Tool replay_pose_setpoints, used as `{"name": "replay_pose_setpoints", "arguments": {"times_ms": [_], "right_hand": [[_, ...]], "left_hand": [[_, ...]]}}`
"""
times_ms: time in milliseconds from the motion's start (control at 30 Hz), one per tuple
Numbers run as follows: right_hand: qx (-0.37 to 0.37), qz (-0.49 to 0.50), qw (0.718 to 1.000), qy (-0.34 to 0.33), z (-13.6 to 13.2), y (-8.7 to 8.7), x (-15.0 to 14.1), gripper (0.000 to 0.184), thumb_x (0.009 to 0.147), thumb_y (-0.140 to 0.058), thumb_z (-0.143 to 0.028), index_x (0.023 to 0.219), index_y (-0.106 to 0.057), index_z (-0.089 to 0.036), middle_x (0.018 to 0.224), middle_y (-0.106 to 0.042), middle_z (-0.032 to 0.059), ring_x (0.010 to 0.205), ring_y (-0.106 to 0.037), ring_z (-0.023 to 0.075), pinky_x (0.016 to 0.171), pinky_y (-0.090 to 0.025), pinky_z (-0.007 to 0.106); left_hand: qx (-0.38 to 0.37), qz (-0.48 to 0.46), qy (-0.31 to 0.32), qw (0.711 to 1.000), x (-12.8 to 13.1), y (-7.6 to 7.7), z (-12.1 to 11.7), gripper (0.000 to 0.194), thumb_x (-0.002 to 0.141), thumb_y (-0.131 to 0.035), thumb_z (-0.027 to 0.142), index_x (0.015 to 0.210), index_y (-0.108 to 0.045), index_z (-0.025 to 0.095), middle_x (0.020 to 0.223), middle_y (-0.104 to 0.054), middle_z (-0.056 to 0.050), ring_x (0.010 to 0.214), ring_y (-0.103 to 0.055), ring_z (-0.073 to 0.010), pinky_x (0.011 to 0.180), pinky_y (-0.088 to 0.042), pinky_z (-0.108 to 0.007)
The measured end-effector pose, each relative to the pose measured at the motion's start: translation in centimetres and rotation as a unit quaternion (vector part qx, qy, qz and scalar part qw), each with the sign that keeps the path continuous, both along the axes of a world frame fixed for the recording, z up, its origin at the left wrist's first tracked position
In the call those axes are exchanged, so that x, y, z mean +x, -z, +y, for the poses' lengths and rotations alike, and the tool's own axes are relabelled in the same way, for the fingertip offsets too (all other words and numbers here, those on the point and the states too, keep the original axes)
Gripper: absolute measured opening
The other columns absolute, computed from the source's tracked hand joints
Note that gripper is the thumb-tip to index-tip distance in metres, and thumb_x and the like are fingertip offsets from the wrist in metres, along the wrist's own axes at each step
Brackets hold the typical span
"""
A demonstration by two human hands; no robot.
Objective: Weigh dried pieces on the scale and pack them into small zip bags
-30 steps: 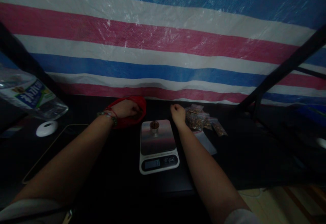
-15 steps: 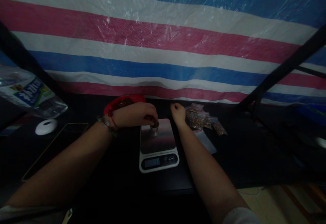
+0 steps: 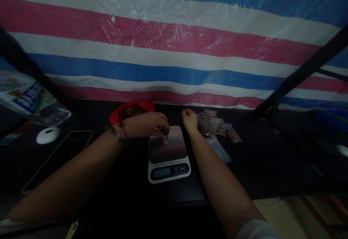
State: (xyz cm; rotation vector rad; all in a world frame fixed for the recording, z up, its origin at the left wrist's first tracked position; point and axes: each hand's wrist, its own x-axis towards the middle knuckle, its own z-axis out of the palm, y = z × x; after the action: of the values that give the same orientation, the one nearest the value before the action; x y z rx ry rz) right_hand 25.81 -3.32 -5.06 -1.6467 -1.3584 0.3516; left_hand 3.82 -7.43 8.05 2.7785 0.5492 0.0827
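Observation:
My left hand reaches over a kitchen scale, its fingers closed around some dark brown dried bits. Right under the fingertips a small metal cup stands on the steel plate, mostly covered by the hand. Behind the left wrist lies a red plastic bag, opened and full of the same kind of brown bits. My right hand rests curled on the black table, right of the scale. Whether its fist holds anything is hidden. Small clear zip bags of brown pieces lie beside it.
A flat, pale plastic bag lies by my right forearm. At left are a phone, a white rounded device and a clear bottle. A striped tarp hangs behind the table, between dark frame posts.
My left hand has shifted slightly over the cup and its fingers have turned, showing more of the brown bits. My right hand has stayed put.

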Motion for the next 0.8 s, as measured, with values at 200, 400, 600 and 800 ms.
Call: {"name": "replay_pose_setpoints", "arguments": {"times_ms": [200, 400, 600, 800], "right_hand": [[0.001, -0.004, 1.000, 0.004, -0.2, -0.3, -0.1, 0.033, 0.082, -0.046, -0.040, 0.063, -0.060, -0.018, 0.057, -0.055, -0.0010, 0.058, -0.046, 0.0142, 0.057, -0.028, 0.025], [-0.003, 0.002, 1.000, 0.000, -0.2, -0.3, -0.1, 0.032, 0.081, -0.045, -0.040, 0.061, -0.059, -0.018, 0.054, -0.052, -0.0016, 0.057, -0.047, 0.0144, 0.056, -0.029, 0.025], [0.001, -0.001, 1.000, 0.003, -0.4, -0.5, -0.3, 0.032, 0.081, -0.044, -0.039, 0.061, -0.057, -0.018, 0.057, -0.053, -0.0009, 0.057, -0.046, 0.0140, 0.057, -0.028, 0.025], [0.002, 0.004, 1.000, 0.003, -0.4, -0.6, -0.3, 0.031, 0.081, -0.044, -0.039, 0.061, -0.057, -0.019, 0.059, -0.054, -0.0005, 0.059, -0.047, 0.0144, 0.058, -0.029, 0.025]], "left_hand": [[0.003, -0.012, 0.004, 1.000, 0.1, 0.2, -0.2, 0.014, 0.084, -0.060, 0.023, 0.094, -0.069, 0.020, 0.095, -0.064, -0.003, 0.086, -0.059, -0.0125, 0.078, -0.043, -0.020], [0.037, -0.057, -0.051, 0.996, -1.1, -0.4, 0.5, 0.037, 0.084, -0.059, 0.031, 0.119, -0.060, 0.021, 0.114, -0.062, -0.006, 0.101, -0.058, -0.0167, 0.089, -0.044, -0.026], [0.098, -0.027, -0.267, 0.958, -5.5, 0.7, 4.0, 0.038, 0.086, -0.045, 0.028, 0.120, -0.060, 0.018, 0.116, -0.064, -0.007, 0.104, -0.059, -0.0211, 0.094, -0.044, -0.032], [0.051, 0.062, -0.249, 0.965, -6.8, 6.3, 5.2, 0.038, 0.085, -0.045, 0.036, 0.110, -0.068, 0.019, 0.115, -0.066, -0.007, 0.106, -0.059, -0.0219, 0.097, -0.041, -0.032]]}}
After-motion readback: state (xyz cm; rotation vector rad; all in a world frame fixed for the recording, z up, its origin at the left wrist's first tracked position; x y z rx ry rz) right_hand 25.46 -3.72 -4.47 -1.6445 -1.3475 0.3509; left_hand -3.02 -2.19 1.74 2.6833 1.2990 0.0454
